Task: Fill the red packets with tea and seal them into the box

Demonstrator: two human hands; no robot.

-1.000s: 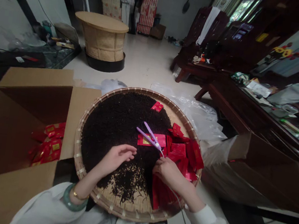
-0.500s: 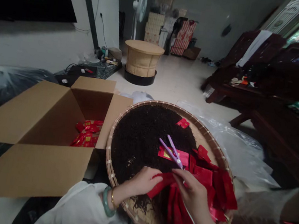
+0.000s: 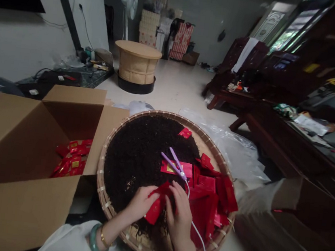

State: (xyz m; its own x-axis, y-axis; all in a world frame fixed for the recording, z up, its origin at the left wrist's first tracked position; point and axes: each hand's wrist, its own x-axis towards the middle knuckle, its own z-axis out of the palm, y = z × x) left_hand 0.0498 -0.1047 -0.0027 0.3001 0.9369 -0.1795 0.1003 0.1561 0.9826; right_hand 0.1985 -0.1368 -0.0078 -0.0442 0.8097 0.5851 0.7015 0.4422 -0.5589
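Note:
A round woven basket tray (image 3: 105,205) on my lap carries a heap of dark loose tea leaves (image 3: 142,155). My left hand (image 3: 141,201) and my right hand (image 3: 179,212) both pinch one red foil packet (image 3: 155,207) over the near side of the tea. A purple clamp-shaped tool (image 3: 173,165) with a white cord lies on another red packet (image 3: 177,168) just beyond my hands. A pile of empty red packets (image 3: 213,196) covers the tray's right side. One more red packet (image 3: 185,133) sits at the far edge of the tea.
An open cardboard box (image 3: 27,145) at my left contains several red packets (image 3: 70,160). Clear plastic sheeting (image 3: 238,146) lies past the tray on the right. Dark wooden furniture (image 3: 291,136) lines the right. A round wicker stand (image 3: 136,66) and a fan are farther back on the floor.
My left hand came off the tea and joined my right hand on a red packet, which both now hold nearer the tray's near edge. The view shifted left, then partly back.

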